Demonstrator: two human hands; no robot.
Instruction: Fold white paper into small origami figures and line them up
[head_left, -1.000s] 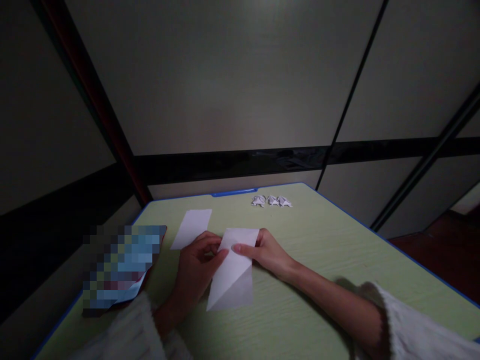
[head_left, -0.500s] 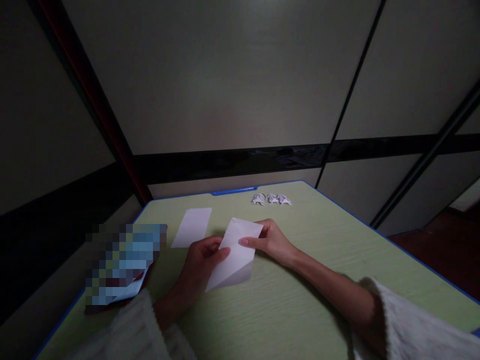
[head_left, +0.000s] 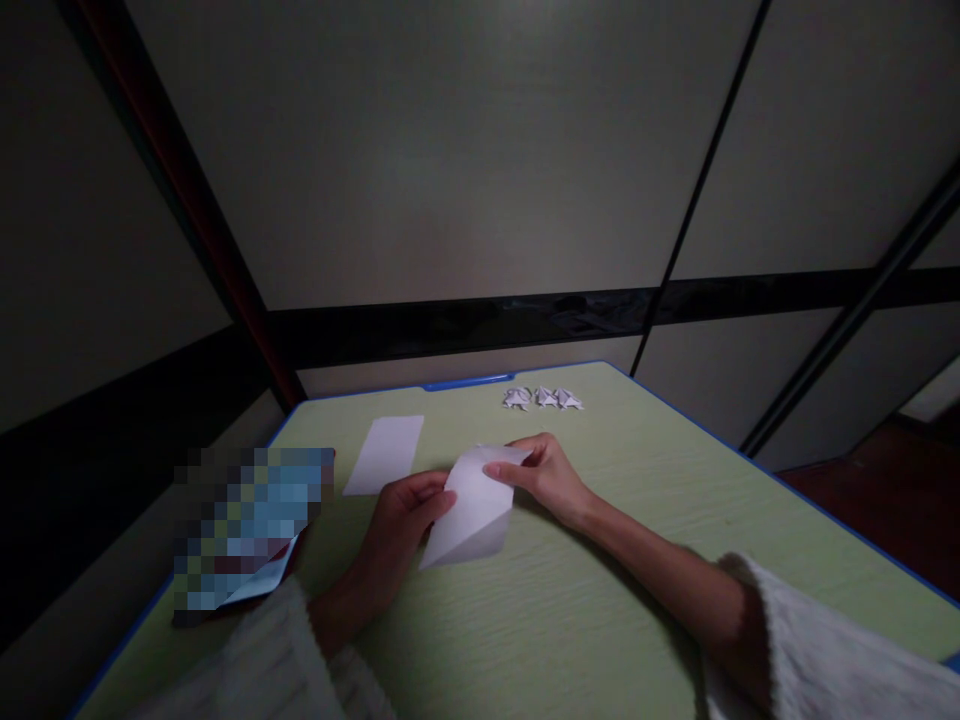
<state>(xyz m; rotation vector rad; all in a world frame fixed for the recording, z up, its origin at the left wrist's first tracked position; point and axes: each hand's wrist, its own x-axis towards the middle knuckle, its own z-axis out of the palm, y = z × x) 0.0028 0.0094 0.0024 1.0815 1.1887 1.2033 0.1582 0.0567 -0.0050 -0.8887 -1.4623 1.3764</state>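
Note:
Between my hands is a white sheet of paper (head_left: 474, 515), bent, with a slanting crease across its lower part. My left hand (head_left: 409, 515) pinches its left edge, thumb on top and fingers behind. At the upper right corner, my right hand (head_left: 546, 480) grips the sheet the same way, thumb on the face. The fingers behind the paper are mostly hidden. Beyond my left hand lies a flat stack of white paper (head_left: 386, 453). Several small folded paper figures (head_left: 546, 398) sit in a row near the far edge.
The pale green table (head_left: 637, 620) has a blue rim and a blue handle (head_left: 471, 382) at its far edge. A blue, red-edged item (head_left: 277, 510), partly pixelated, lies at the left. Grey panels with a black band (head_left: 465, 325) stand right behind the table.
The held sheet's top edge now curves over toward me, and its lower end has risen slightly. Both hands keep their grip, with only small shifts. Everything else stays put.

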